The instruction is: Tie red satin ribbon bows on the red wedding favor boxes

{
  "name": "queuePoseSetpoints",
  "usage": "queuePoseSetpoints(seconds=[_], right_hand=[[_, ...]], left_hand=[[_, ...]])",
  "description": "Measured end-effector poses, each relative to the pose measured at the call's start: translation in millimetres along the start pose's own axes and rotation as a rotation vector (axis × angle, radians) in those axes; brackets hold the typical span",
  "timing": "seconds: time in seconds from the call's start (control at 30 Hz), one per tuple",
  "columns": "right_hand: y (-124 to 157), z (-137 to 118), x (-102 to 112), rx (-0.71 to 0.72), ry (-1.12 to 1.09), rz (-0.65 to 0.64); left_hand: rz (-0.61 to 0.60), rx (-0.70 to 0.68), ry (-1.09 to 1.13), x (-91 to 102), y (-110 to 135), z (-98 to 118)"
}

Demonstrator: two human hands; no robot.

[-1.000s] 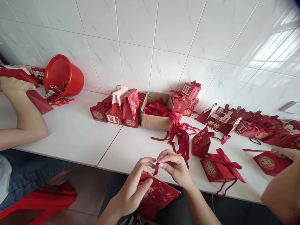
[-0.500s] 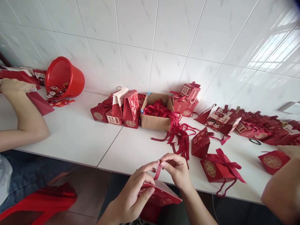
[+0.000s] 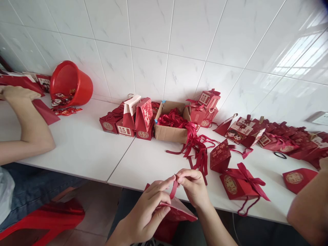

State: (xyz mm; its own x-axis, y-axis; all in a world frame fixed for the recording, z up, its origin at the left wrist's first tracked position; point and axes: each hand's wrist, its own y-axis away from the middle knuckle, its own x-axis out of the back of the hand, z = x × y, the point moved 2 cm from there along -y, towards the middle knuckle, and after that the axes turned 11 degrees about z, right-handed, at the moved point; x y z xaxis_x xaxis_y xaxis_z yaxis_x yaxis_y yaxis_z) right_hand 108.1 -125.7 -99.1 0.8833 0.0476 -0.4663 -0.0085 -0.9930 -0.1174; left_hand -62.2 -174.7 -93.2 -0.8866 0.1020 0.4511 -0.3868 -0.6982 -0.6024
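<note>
My left hand [image 3: 148, 212] grips a red gift box [image 3: 179, 213] held below the white table's front edge [image 3: 123, 186]. Its thumb and forefinger also pinch a short red ribbon [image 3: 174, 188] rising from the box. My right hand [image 3: 193, 186] pinches the top end of that same ribbon, fingertips meeting those of the left hand. A finished red box with a bow [image 3: 237, 184] lies just right of my right hand, and an upright folded red box [image 3: 219, 155] stands behind it.
A cardboard box of red ribbons [image 3: 171, 124] spills ribbons toward me. Red gift boxes [image 3: 133, 118] cluster left of it, more line the right wall [image 3: 279, 138]. A tipped red bucket [image 3: 70, 83] spills sweets far left. Other people's arms rest at left [image 3: 28, 130] and right [image 3: 310, 208].
My hands and the box have sunk slightly toward the table edge, the ribbon pulled more upright between the fingertips. The person at right has shifted their red box rightward.
</note>
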Motion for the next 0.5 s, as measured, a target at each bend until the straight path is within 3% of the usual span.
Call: queuePoseSetpoints(seconds=[0.5], right_hand=[[-0.4, 0.5, -5.1, -0.095, -0.152, -0.153]], left_hand=[[-0.001, 0.136, 0.249, -2.1, 3.5, -1.0]])
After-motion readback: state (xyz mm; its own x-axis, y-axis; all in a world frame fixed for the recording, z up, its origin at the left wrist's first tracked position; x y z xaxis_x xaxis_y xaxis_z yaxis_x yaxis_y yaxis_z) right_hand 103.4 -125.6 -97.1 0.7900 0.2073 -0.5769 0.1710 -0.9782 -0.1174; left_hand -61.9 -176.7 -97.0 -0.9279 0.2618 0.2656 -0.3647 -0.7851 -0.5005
